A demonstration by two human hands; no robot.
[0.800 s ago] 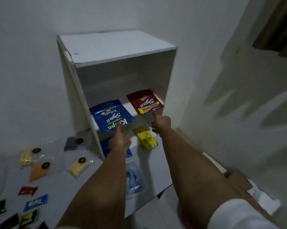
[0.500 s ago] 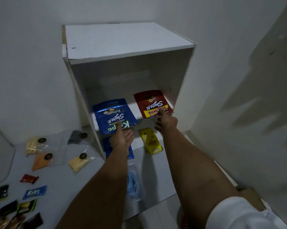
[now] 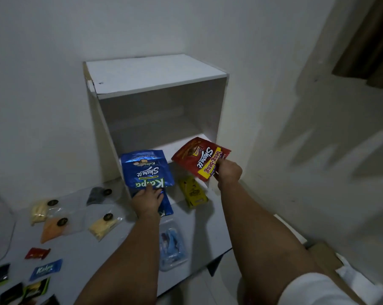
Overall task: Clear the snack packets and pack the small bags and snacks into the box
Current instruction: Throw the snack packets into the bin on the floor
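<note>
Lifted now, tilted and clear of the shelf (image 3: 181,146): red packet (image 3: 200,158), pinched at its near edge by the right hand (image 3: 229,172). Dragged forward over the shelf lip: blue packet (image 3: 145,169), gripped low by the left hand (image 3: 147,201). Clearing underway. Tight against the cabinet's side wall (image 3: 221,111) on the right; open counter (image 3: 76,238) to the left.

two blue packets (image 3: 147,169), one red packet (image 3: 200,158), one yellow packet (image 3: 192,191)
</note>
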